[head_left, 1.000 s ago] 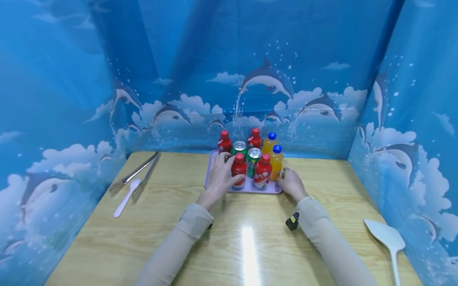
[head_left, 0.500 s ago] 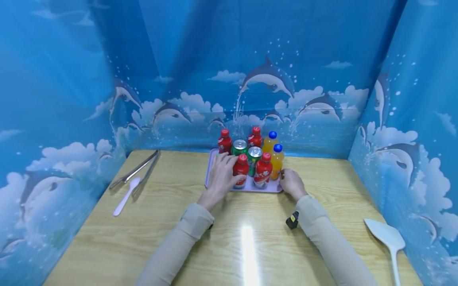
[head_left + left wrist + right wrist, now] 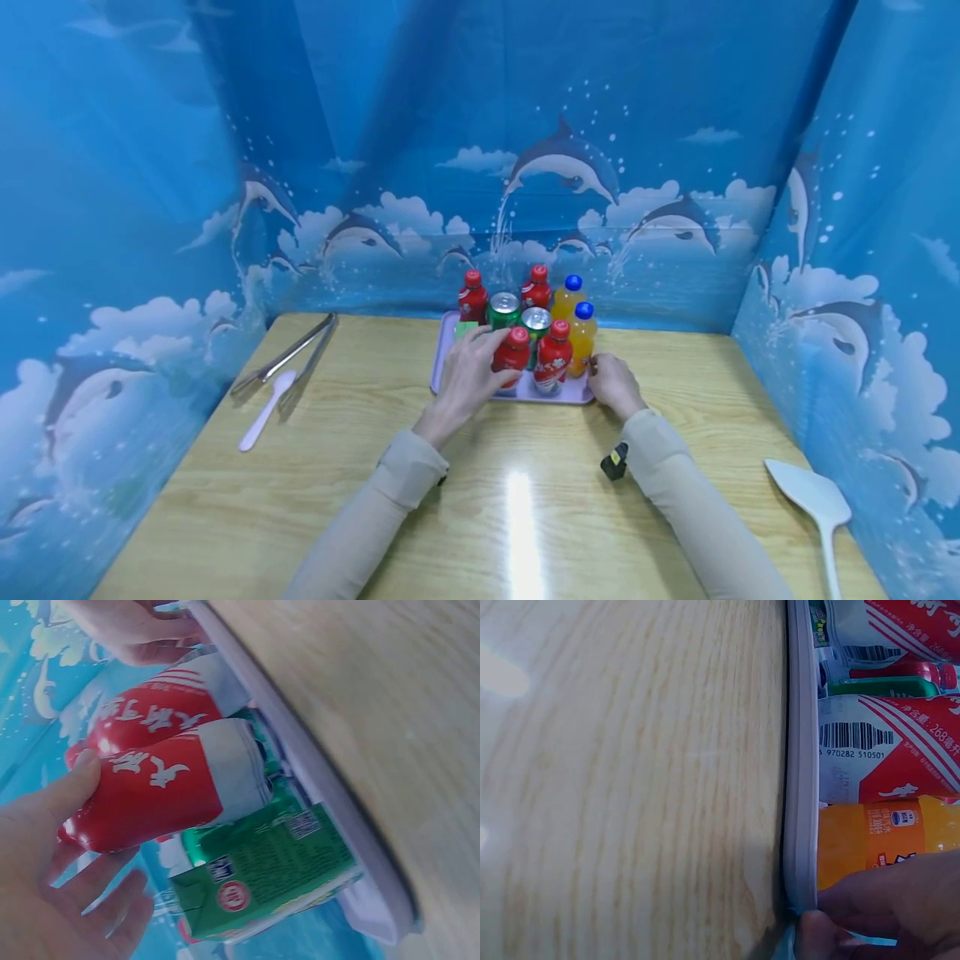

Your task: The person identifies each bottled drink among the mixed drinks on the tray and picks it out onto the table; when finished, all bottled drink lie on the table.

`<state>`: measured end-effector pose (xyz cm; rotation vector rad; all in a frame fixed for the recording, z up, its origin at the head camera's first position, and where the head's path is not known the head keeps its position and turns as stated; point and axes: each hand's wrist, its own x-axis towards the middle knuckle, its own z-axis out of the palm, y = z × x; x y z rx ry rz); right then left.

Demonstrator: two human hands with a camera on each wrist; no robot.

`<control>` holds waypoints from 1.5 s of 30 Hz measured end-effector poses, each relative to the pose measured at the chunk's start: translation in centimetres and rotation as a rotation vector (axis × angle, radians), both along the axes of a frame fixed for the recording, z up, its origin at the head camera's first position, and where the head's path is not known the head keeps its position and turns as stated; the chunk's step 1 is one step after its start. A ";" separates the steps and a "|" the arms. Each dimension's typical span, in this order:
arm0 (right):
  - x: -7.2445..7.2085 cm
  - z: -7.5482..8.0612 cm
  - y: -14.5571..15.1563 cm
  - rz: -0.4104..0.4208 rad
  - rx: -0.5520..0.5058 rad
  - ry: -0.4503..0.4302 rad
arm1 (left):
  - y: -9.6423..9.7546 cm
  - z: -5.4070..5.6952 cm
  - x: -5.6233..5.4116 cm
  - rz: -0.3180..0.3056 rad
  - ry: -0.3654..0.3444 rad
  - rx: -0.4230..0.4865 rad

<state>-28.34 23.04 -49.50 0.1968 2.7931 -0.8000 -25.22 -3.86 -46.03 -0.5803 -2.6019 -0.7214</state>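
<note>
A lilac tray (image 3: 439, 354) bears several drinks at the back of the table. My left hand (image 3: 468, 367) holds a red bottle (image 3: 512, 358) at the tray's front, thumb on one side and fingers on the other in the left wrist view. Beside it stands a second red bottle (image 3: 552, 358). Near my left fingers is a green carton (image 3: 262, 877), mostly hidden in the head view. My right hand (image 3: 613, 387) pinches the tray's front right corner, its thumb (image 3: 817, 934) outside the rim. An orange drink bottle (image 3: 877, 832) lies close to those fingers.
Behind are green cans (image 3: 503, 310), red bottles (image 3: 472, 297) and another blue-capped orange bottle (image 3: 568, 293). Metal tongs (image 3: 288, 354) and a lilac spoon (image 3: 267, 408) lie left; a white spatula (image 3: 810, 496) lies right. A blue dolphin-print curtain (image 3: 480, 150) encloses the table.
The left hand's red bottle has shifted a little to the right, towards the other front red bottle. The green carton's top now shows above the left hand. The right hand stays at the tray corner.
</note>
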 end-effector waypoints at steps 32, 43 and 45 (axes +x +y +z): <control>-0.6 -0.4 0.3 -0.048 -0.140 -0.021 | -1.5 4.9 2.6 -0.180 -0.268 0.479; -0.7 -0.2 0.4 -0.070 -0.162 -0.047 | -2.1 6.2 2.5 -0.185 -0.282 0.669; -0.8 -0.2 0.3 -0.075 -0.160 -0.051 | -2.3 6.6 2.4 -0.186 -0.266 0.692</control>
